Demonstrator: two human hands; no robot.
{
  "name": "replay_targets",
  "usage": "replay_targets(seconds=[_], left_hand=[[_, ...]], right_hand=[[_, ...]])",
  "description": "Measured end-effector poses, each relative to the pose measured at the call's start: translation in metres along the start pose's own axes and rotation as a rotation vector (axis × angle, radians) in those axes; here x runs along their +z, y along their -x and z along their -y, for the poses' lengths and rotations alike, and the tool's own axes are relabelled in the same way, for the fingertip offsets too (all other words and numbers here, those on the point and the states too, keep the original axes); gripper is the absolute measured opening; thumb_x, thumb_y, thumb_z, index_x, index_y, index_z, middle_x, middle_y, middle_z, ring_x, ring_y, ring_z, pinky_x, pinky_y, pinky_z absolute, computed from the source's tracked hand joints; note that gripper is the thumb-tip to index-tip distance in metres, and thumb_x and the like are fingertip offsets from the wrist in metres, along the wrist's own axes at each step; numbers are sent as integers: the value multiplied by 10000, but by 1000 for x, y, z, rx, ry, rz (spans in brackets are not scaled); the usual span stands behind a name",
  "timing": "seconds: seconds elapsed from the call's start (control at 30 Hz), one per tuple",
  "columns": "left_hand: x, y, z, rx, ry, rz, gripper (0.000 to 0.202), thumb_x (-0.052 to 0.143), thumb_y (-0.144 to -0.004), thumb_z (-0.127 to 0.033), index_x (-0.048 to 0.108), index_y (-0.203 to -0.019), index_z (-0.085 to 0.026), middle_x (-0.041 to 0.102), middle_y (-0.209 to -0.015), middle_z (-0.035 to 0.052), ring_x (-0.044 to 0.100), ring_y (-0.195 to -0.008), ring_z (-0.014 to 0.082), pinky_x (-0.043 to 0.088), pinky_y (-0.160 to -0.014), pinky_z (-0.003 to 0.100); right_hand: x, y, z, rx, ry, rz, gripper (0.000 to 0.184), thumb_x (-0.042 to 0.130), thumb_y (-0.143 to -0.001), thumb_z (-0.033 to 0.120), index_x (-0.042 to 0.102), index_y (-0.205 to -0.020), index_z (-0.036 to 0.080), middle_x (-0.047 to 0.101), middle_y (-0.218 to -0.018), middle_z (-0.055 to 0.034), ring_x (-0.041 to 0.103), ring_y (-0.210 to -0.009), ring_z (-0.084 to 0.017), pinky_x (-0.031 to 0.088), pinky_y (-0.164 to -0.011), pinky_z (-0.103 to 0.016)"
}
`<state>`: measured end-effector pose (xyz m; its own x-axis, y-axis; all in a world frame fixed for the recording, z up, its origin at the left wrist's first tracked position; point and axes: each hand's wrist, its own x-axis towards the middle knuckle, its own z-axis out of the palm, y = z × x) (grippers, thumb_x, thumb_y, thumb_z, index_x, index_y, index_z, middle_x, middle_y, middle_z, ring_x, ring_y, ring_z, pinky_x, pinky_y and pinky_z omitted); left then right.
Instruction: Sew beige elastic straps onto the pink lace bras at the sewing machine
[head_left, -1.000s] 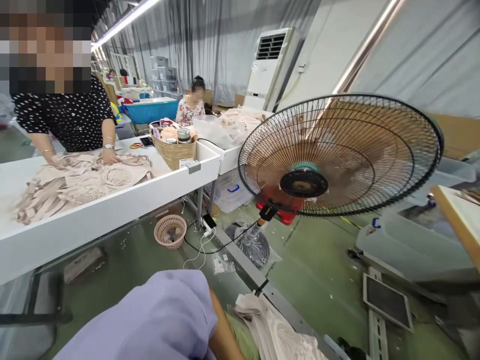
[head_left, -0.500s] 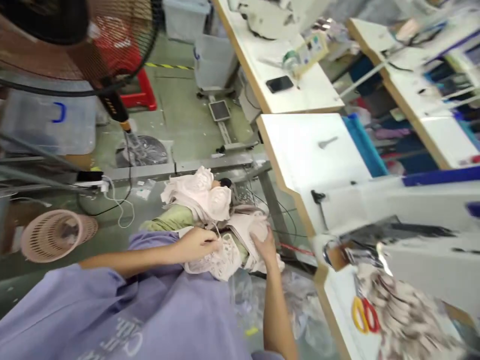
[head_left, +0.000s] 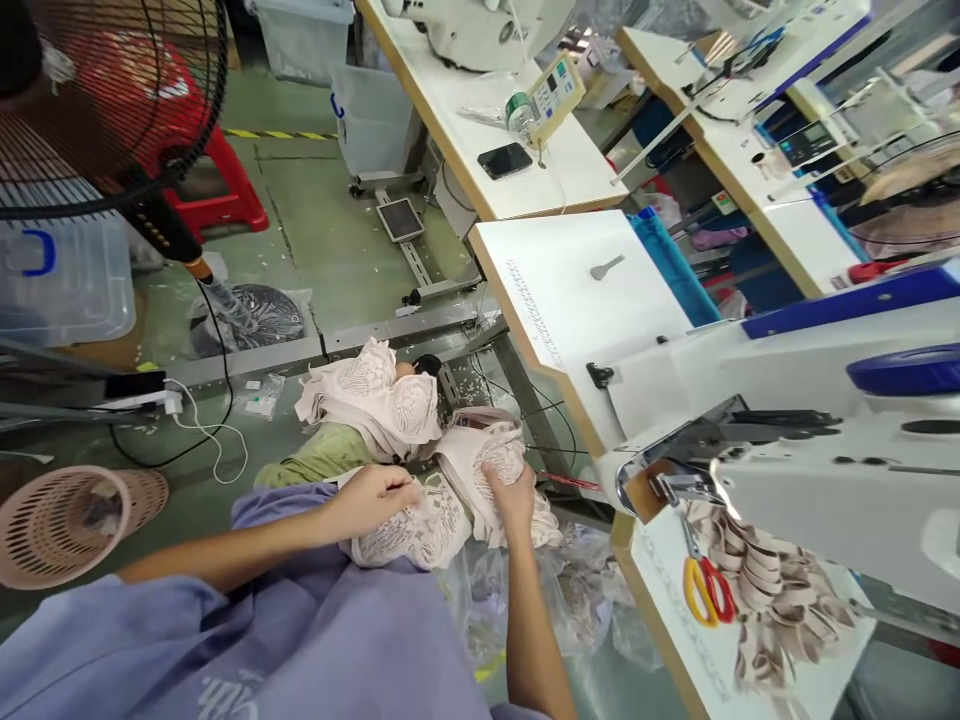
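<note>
Pale pink lace bras lie across my lap. My left hand point(head_left: 373, 502) is closed, its fingers curled together at the upper edge of the nearest lace bra point(head_left: 426, 535). On the right, my right hand point(head_left: 513, 498) grips the side of a second bra point(head_left: 474, 462), thumb on its cup and the other fingers partly hidden. Another stack of bras point(head_left: 371, 398) rests further forward, over the green cloth point(head_left: 319, 452) on my leg.
Right of me stands a white sewing table point(head_left: 581, 290) with a sewing machine point(head_left: 840, 480), scissors point(head_left: 707, 590) and coiled beige straps point(head_left: 780, 580). A fan point(head_left: 112, 100), a pink basket point(head_left: 67, 525) and cables point(head_left: 210, 425) are at left. Plastic bags point(head_left: 525, 590) lie below.
The view has shifted, so the scene sits further left and more of the sewing machine shows. Both hands stay at the bras, with little movement of their own.
</note>
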<state>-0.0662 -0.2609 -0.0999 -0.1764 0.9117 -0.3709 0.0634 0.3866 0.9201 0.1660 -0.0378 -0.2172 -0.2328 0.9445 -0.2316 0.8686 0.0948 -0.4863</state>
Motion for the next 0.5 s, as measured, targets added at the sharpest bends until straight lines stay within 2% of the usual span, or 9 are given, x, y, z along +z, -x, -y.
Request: replay_targets(seconds=[0.13, 0.2, 0.23, 0.27, 0.33, 0.37, 0.4, 0.43, 0.5], left_hand=[[-1, -5, -10, 39, 11, -12, 336, 495, -967, -370, 726, -904, -135, 685, -802, 3, 568, -721, 138, 401, -648, 224], [-1, -6, -18, 61, 12, -32, 319, 514, -961, -350, 706, -835, -128, 634, -727, -9, 526, -669, 122, 372, -607, 215], [0, -6, -21, 69, 13, -42, 316, 527, -957, -343, 692, -800, -124, 606, -690, -15, 507, -646, 115, 357, -588, 212], [1, -7, -24, 75, 17, -51, 308, 542, -950, -335, 684, -776, -124, 589, -666, -19, 498, -631, 111, 348, -575, 209], [4, -7, -29, 107, 32, -47, 262, 567, -936, -299, 697, -787, -128, 601, -672, -21, 510, -632, 105, 351, -576, 202], [6, -7, -31, 131, 31, -29, 235, 574, -931, -276, 710, -804, -133, 615, -684, -22, 520, -637, 101, 355, -581, 198], [8, -7, -33, 158, 18, 0, 214, 585, -925, -261, 718, -811, -139, 622, -690, -24, 524, -638, 97, 356, -583, 194], [12, -7, -35, 184, -11, 34, 201, 600, -919, -256, 721, -804, -144, 619, -682, -27, 519, -631, 94, 351, -579, 194], [18, -8, -39, 207, -95, 105, 195, 623, -914, -269, 719, -789, -154, 593, -641, -33, 496, -602, 91, 331, -553, 199]], right_hand=[[-16, -1, 11, -80, -27, -70, 1082, 606, -666, 773, 451, -1388, -19, 452, -1456, -348, 376, -1410, -446, 282, -1160, -545], [-25, 14, 17, -155, -107, -71, 1003, 574, -719, 778, 498, -1373, 22, 442, -1477, -323, 345, -1431, -444, 250, -1173, -579], [-29, 25, 19, -188, -184, 36, 866, 558, -772, 757, 567, -1328, 93, 516, -1434, -271, 411, -1396, -418, 288, -1161, -569], [-30, 38, 21, -195, -284, 234, 730, 532, -816, 745, 645, -1242, 163, 600, -1358, -216, 500, -1328, -387, 345, -1136, -551], [-29, 66, 27, -179, -530, 707, 664, 505, -826, 780, 714, -1141, 235, 683, -1250, -158, 595, -1232, -342, 446, -1073, -508], [-27, 78, 32, -136, -644, 869, 686, 496, -803, 821, 729, -1115, 256, 712, -1190, -145, 629, -1184, -329, 485, -1034, -495], [-24, 89, 39, -85, -753, 971, 735, 477, -772, 868, 733, -1111, 267, 729, -1143, -141, 653, -1143, -323, 515, -996, -487], [-22, 96, 48, -26, -851, 1002, 781, 448, -750, 906, 733, -1111, 274, 740, -1095, -136, 673, -1097, -319, 539, -957, -484], [-23, 100, 69, 82, -1022, 920, 743, 445, -758, 903, 735, -1068, 294, 746, -979, -99, 705, -959, -286, 579, -865, -455]])
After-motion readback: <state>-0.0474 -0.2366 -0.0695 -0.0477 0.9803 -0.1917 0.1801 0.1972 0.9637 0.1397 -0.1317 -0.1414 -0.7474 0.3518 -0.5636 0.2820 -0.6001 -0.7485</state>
